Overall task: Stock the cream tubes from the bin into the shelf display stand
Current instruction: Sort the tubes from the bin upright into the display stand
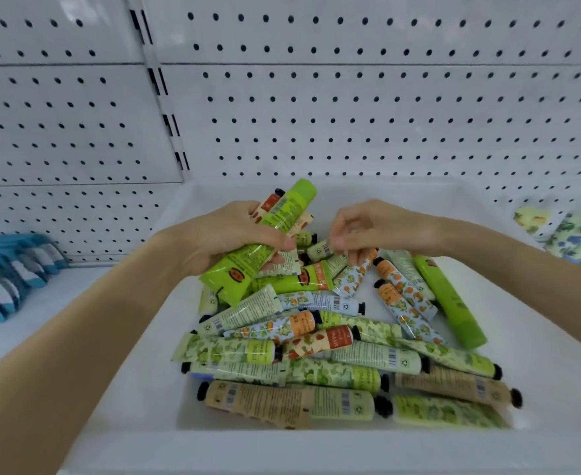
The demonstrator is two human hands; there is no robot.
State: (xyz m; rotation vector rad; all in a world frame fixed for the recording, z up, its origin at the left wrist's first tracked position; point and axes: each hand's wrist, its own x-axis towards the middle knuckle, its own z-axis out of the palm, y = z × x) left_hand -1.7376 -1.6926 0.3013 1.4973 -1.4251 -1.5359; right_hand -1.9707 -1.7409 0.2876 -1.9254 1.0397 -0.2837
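Head: lime tube (241,267) in left hand (213,234) fingers (244,209); small tube (318,251), right hand (378,228)

In the bin (316,447), cream tubes (316,354); pegboard (350,114) behind, socks (8,279) left, cloth (573,238) right.

A single wide-angle camera sits on the person's head and looks forward and steeply down into the white bin (549,389), near enough that the heap of cream tubes (316,354) fills the middle of the view. Both forearms run up from the lower corners, with the left hand (220,238) and right hand (378,228) just above centre. The pegboard wall (350,97) fills the upper half, its lines bowed by the lens. The shelf (45,303) shows at the left edge.
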